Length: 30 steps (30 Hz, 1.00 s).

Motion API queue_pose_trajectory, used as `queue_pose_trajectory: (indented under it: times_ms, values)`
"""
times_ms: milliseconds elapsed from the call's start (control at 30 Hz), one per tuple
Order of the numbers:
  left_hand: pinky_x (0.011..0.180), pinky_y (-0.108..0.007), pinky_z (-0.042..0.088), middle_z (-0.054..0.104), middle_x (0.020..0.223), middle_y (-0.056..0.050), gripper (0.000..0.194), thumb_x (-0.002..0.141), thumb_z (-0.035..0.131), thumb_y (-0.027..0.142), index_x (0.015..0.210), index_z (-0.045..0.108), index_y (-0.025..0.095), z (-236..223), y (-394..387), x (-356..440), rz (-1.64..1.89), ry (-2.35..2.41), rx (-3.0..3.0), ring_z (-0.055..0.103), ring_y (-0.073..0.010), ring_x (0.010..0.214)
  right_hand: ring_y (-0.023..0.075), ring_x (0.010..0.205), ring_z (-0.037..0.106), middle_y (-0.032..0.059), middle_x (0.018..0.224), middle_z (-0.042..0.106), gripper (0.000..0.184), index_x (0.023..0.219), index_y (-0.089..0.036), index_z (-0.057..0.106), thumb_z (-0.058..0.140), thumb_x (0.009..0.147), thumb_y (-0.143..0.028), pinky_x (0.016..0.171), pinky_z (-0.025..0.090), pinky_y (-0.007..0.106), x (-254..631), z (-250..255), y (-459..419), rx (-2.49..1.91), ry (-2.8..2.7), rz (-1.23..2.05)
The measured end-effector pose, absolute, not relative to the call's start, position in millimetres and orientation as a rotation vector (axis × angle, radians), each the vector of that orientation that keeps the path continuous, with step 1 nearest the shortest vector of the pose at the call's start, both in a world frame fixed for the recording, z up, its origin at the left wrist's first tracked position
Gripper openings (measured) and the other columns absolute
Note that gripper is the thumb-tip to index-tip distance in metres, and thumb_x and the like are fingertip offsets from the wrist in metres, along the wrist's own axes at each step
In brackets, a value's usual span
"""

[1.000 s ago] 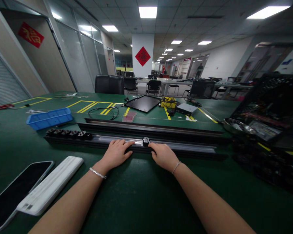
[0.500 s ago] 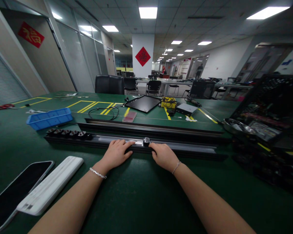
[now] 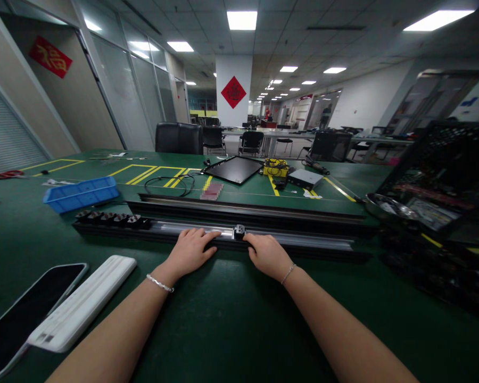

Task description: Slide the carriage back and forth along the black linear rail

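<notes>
A long aluminium linear rail (image 3: 183, 230) with black sides lies across the green bench in front of me. A small black slider block (image 3: 238, 232) sits on it. My left hand (image 3: 189, 251) rests palm-down on the rail just left of the block, and my right hand (image 3: 266, 255) lies on the rail just right of it. Neither hand is closed around anything. A second dark rail (image 3: 247, 209) runs parallel behind the first, and several black fittings (image 3: 112, 219) line the left end of the front rail.
A black smartphone (image 3: 27, 314) and a white bar-shaped device (image 3: 82, 303) lie at lower left. A blue plastic tray (image 3: 81, 194) stands beyond the rails. A black crate of electronics (image 3: 435, 181) rises at right, and a black panel (image 3: 233, 169) lies at the back.
</notes>
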<state>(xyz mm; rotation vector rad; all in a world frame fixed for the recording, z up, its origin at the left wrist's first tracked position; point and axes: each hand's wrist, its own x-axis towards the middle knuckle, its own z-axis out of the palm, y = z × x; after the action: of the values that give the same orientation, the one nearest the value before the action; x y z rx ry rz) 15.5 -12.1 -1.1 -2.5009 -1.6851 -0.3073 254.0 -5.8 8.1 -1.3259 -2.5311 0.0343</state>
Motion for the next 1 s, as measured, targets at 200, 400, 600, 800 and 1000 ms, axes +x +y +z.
queue_pose_trajectory:
  times_ms: [200,400,600,800,1000]
  values:
    - [0.086,-0.038,0.032,0.059,0.097,-0.003,0.043,0.086,0.043,0.043,0.128,0.046,0.033,-1.2,-12.0,15.9,-0.308,-1.687,-2.504,0.052,-0.0221,0.096,0.0172,0.091,0.059,0.0060,0.097,0.066,0.028,0.106,-0.019,0.056,0.042,0.082,-0.016,0.085,0.037,0.029,254.2,10.6,-6.1,-1.336,-2.535,0.061]
    - [0.086,-0.038,0.032,0.059,0.097,-0.003,0.043,0.086,0.044,0.043,0.128,0.046,0.034,-0.8,-11.9,15.9,-0.303,-1.716,-2.508,0.052,-0.0220,0.095,0.0169,0.092,0.059,0.0060,0.099,0.066,0.028,0.106,-0.019,0.055,0.043,0.081,-0.016,0.086,0.037,0.029,254.1,9.7,-4.6,-1.338,-2.536,0.095]
    - [0.086,-0.037,0.032,0.059,0.098,-0.003,0.043,0.086,0.043,0.044,0.128,0.047,0.035,-1.5,-10.9,15.4,-0.304,-1.719,-2.513,0.051,-0.0221,0.096,0.0167,0.090,0.059,0.0063,0.096,0.066,0.027,0.106,-0.019,0.055,0.043,0.081,-0.017,0.084,0.037,0.029,254.5,9.2,-4.4,-1.334,-2.541,0.073]
    - [0.086,-0.037,0.032,0.059,0.097,-0.003,0.043,0.086,0.042,0.045,0.128,0.047,0.034,-1.4,-11.3,15.8,-0.311,-1.713,-2.513,0.052,-0.0219,0.095,0.0174,0.089,0.059,0.0066,0.097,0.066,0.027,0.104,-0.019,0.055,0.042,0.081,-0.017,0.083,0.038,0.029,253.7,10.9,-5.6,-1.342,-2.550,0.062]
    - [0.085,-0.038,0.032,0.059,0.096,-0.003,0.042,0.087,0.041,0.045,0.127,0.047,0.034,-0.6,-11.6,16.1,-0.313,-1.702,-2.508,0.052,-0.0221,0.095,0.0170,0.090,0.059,0.0061,0.097,0.066,0.027,0.105,-0.019,0.055,0.042,0.081,-0.017,0.084,0.038,0.028,253.8,9.5,-4.6,-1.339,-2.548,0.055]
